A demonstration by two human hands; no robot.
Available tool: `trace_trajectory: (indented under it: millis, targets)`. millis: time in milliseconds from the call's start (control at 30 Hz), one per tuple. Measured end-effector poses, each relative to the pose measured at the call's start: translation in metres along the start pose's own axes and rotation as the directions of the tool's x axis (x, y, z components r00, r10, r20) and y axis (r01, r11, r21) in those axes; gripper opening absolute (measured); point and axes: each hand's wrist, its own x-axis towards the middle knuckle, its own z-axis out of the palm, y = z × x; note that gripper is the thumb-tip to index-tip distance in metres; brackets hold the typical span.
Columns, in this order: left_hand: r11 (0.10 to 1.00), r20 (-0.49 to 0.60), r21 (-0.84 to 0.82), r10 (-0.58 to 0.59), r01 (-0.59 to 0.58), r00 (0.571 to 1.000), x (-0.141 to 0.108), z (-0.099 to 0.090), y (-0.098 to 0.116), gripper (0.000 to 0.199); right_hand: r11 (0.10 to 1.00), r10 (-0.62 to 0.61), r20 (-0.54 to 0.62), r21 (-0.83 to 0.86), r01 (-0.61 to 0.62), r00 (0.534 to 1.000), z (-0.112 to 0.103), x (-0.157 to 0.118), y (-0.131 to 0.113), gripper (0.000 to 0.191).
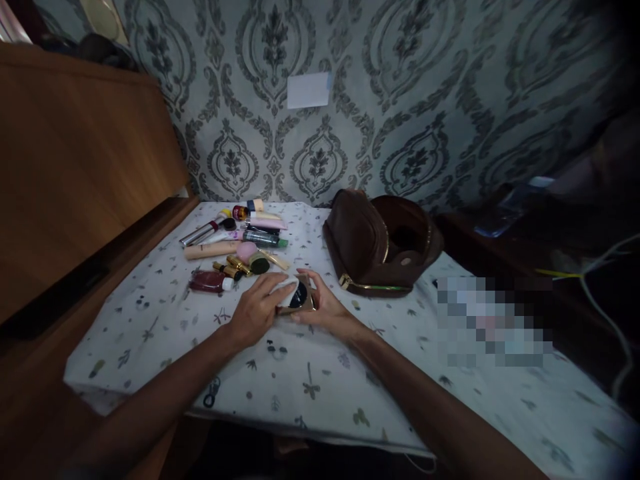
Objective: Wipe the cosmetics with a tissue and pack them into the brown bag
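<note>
Near the middle of the cloth-covered table [310,387], my right hand [323,308] grips a small square gold-brown compact [300,295] with a dark round top. My left hand [257,307] is on its left side, fingers closed around a white piece [284,291] that lies against the compact. Just left of my hands are cosmetics: a dark red bottle with a white cap [207,281], gold tubes [239,265], a dark green round jar [259,263] and a pink sponge [246,251]. An unzipped brown bag [357,240] stands to the right, behind my right hand.
More tubes [263,238] and small bottles lie at the table's back left. A wooden cabinet [85,167] borders the left side. Patterned wall [320,160] rises behind. A blurred-out item [493,323] lies at the right, with cables [600,300] beyond the table edge.
</note>
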Motion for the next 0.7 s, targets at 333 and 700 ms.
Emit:
trace_trajectory:
  millis: [333,700]
  targets:
    - [0.999,0.081,-0.041,0.003,0.001,0.997,-0.002,0.005,0.005,0.041,0.968,-0.048,0.033,-0.243,0.055,0.998,0.004,0.000,0.009,0.088]
    - [0.959,0.041,-0.217,0.198,-0.184,0.979,0.004,0.004,0.018,0.044,0.926,-0.258,-0.061,-0.301,0.229,0.964,-0.009,0.007,0.007,0.081]
